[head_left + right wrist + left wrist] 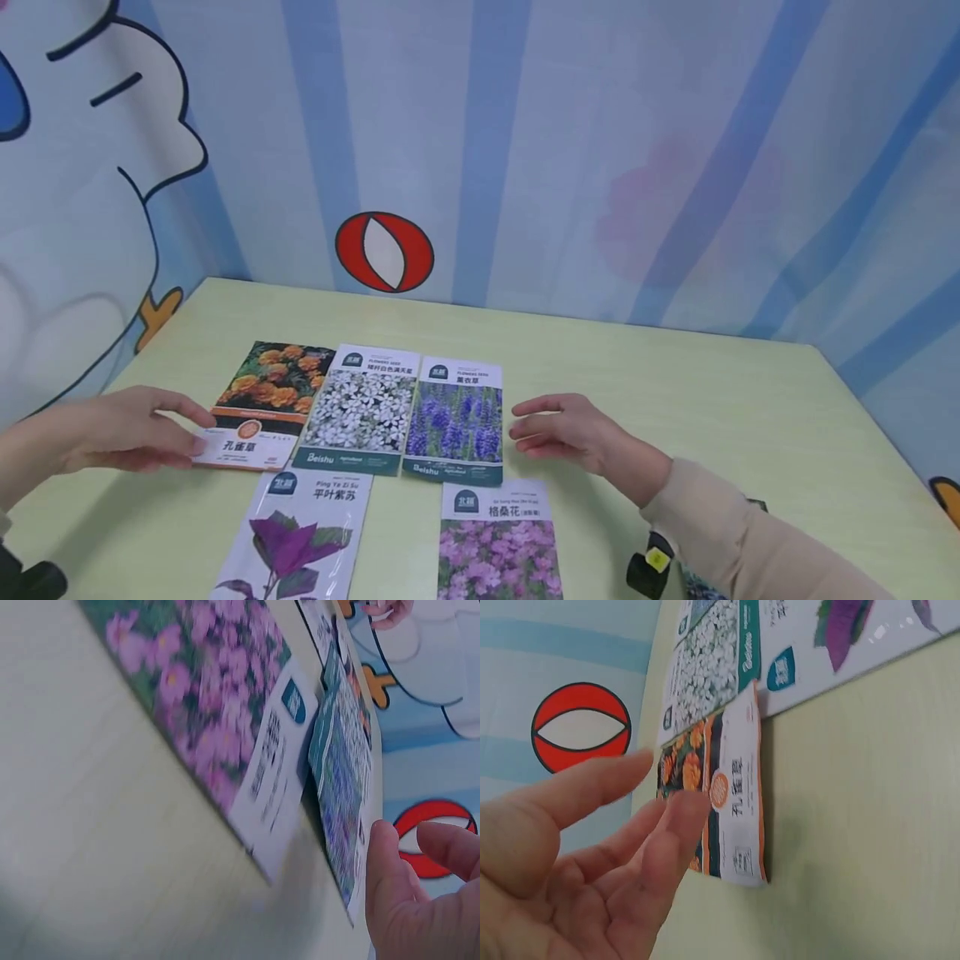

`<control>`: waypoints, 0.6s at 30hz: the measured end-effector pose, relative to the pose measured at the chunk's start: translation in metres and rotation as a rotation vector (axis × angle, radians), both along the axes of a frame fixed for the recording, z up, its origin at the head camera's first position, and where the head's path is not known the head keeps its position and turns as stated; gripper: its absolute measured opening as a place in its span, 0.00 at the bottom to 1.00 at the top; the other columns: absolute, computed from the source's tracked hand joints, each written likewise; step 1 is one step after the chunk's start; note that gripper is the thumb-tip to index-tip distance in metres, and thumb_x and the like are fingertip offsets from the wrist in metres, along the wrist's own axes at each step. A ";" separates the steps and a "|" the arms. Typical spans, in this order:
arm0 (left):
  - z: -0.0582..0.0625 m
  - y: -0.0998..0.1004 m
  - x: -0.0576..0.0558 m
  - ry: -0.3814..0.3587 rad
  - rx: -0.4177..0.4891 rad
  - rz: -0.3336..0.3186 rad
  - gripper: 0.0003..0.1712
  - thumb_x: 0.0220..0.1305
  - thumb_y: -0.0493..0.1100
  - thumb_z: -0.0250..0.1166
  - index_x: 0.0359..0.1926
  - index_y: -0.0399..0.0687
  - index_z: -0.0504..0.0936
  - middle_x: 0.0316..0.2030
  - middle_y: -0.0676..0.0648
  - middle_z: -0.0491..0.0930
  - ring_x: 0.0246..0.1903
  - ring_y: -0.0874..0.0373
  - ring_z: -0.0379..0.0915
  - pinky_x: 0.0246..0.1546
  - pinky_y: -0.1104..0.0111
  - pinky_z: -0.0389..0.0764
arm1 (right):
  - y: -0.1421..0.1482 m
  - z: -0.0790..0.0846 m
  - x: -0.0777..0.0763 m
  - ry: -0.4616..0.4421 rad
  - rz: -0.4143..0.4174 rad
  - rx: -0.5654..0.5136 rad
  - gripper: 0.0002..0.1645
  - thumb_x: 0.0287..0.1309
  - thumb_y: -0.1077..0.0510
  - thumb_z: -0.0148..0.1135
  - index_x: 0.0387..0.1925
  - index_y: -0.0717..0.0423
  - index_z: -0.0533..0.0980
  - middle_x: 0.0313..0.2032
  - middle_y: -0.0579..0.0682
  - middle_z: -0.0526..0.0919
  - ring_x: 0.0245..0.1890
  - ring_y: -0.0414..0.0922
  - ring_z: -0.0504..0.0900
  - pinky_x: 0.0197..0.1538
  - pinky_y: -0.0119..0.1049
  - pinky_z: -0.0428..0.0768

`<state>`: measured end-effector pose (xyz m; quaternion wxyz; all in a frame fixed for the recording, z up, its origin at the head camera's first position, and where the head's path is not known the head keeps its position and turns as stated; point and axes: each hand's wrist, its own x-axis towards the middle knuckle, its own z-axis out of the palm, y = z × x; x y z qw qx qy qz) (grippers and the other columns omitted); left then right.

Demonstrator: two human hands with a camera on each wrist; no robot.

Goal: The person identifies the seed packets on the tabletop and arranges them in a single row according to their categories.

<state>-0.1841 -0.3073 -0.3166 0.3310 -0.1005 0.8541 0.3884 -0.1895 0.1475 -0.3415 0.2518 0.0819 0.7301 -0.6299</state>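
Note:
Several flower seed packets lie on the pale table. My left hand point(123, 429) is at the left edge of the orange marigold packet point(273, 379), fingers loosely bent with the thumb apart; in the left wrist view the fingers overlap that packet. To the marigold's right lie a white-flower packet point(362, 408) and a purple lavender packet point(455, 421), side by side. My right hand point(566, 433) hovers just right of the lavender packet, fingers relaxed and holding nothing. Nearer to me are a purple-leaf packet point(296, 533) and a pink-flower packet point(498, 542), both cut off by the frame.
Under my right sleeve point(738, 525) another packet point(701, 586) shows, mostly hidden. Behind the table point(660, 367) hangs a blue striped cartoon backdrop point(555, 167) with a red ball print point(385, 252).

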 end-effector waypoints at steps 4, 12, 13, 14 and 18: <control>-0.007 -0.004 0.005 -0.063 -0.012 -0.008 0.26 0.56 0.44 0.68 0.51 0.33 0.74 0.26 0.51 0.81 0.21 0.62 0.73 0.25 0.74 0.75 | -0.018 0.002 0.009 -0.037 0.052 -0.031 0.21 0.57 0.67 0.59 0.54 0.69 0.72 0.33 0.56 0.84 0.26 0.42 0.83 0.30 0.31 0.81; -0.029 -0.002 0.023 -0.134 0.119 -0.025 0.23 0.56 0.41 0.68 0.50 0.32 0.76 0.31 0.51 0.81 0.26 0.61 0.73 0.29 0.74 0.76 | -0.056 -0.002 0.038 -0.139 0.214 -0.105 0.16 0.59 0.67 0.57 0.49 0.70 0.74 0.34 0.57 0.84 0.24 0.39 0.82 0.30 0.28 0.81; -0.031 -0.001 0.025 -0.139 0.134 -0.020 0.23 0.56 0.40 0.67 0.51 0.32 0.76 0.32 0.50 0.81 0.27 0.61 0.73 0.30 0.73 0.77 | -0.060 -0.002 0.041 -0.147 0.230 -0.115 0.16 0.60 0.67 0.56 0.49 0.70 0.74 0.35 0.57 0.84 0.25 0.39 0.81 0.31 0.29 0.81; -0.033 0.000 0.026 -0.146 0.149 -0.011 0.23 0.56 0.40 0.67 0.51 0.31 0.75 0.33 0.49 0.82 0.28 0.61 0.74 0.30 0.73 0.77 | -0.064 -0.002 0.044 -0.150 0.239 -0.123 0.16 0.60 0.67 0.56 0.49 0.70 0.74 0.35 0.57 0.84 0.25 0.39 0.81 0.32 0.29 0.81; -0.037 0.005 0.031 -0.169 0.196 0.018 0.22 0.58 0.39 0.66 0.51 0.31 0.75 0.36 0.47 0.84 0.32 0.59 0.78 0.33 0.69 0.80 | -0.077 -0.003 0.054 -0.165 0.223 -0.163 0.18 0.58 0.69 0.56 0.51 0.71 0.73 0.37 0.59 0.83 0.31 0.43 0.83 0.36 0.34 0.82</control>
